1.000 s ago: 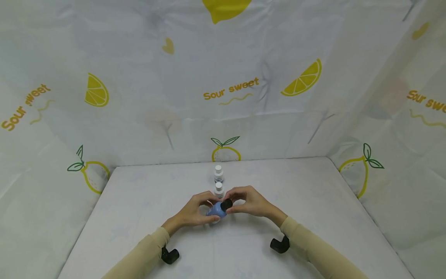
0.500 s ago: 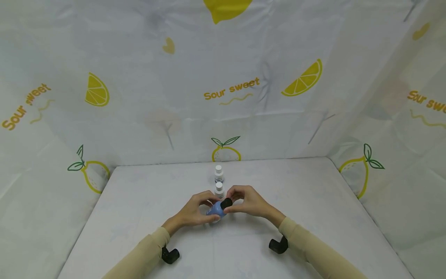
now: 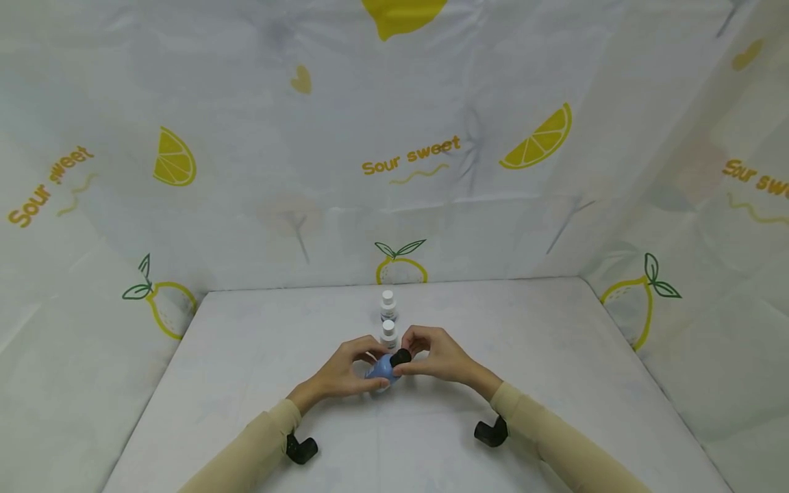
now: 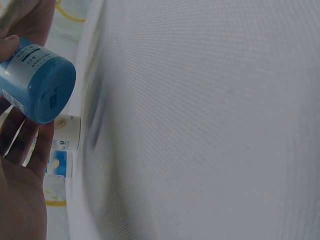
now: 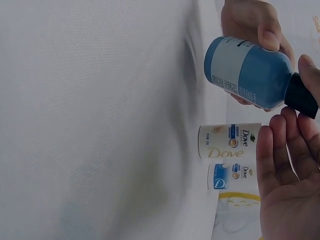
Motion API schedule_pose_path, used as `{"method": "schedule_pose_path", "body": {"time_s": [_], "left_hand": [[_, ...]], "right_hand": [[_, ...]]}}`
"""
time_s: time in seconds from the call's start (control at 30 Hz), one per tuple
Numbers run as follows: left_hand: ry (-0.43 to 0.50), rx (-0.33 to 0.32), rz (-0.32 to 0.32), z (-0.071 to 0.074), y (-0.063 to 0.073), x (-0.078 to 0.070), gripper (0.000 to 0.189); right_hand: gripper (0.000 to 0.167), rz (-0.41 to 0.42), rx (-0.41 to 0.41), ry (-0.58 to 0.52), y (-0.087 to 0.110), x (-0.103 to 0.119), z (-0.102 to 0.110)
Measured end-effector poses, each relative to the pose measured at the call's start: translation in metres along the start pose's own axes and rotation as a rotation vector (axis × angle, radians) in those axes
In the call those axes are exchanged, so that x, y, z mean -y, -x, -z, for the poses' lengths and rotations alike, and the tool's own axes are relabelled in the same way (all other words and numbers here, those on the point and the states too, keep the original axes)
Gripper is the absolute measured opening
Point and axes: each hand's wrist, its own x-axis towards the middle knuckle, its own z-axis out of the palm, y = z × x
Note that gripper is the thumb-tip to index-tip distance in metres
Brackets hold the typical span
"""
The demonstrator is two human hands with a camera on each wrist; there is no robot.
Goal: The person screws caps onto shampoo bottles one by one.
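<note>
A blue bottle (image 3: 380, 370) with a pale label is held tilted above the table. My left hand (image 3: 345, 370) grips its body between thumb and fingers. At its upper right end, my right hand (image 3: 442, 357) pinches the black cap (image 5: 300, 97) with the thumb and fingertips. The right wrist view shows that cap sitting on the bottle's neck. In the left wrist view the base of the blue bottle (image 4: 54, 95) faces the camera. Just behind the hands stands a white bottle (image 3: 389, 335), with another white bottle (image 3: 387, 308) farther back.
In the right wrist view, the nearer white bottle (image 5: 227, 141) and the farther one (image 5: 232, 176) carry Dove labels. A white cloth covers the table (image 3: 271, 329). Lemon-printed curtains (image 3: 339, 226) hang at the back and both sides. Black camera mounts are on both wrists.
My right hand's thumb and fingers have shifted slightly left around the black cap. The left hand and the blue bottle stay nearly still, and both white bottles stand where they were.
</note>
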Motion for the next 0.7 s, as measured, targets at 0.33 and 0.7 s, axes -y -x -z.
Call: {"method": "schedule_pose_path", "body": {"time_s": [0.33,0.7], "left_hand": [[-0.007,0.007,0.008,-0.001,0.0,0.0003,0.043],[0.01,0.015,0.028,-0.0021,0.0,-0.001,0.043]], "right_hand": [[0.032,-0.017,-0.011,0.021,0.0004,-0.0001,-0.0009],[0.031,-0.018,-0.017,0.03,0.0025,-0.001,-0.0018]]}}
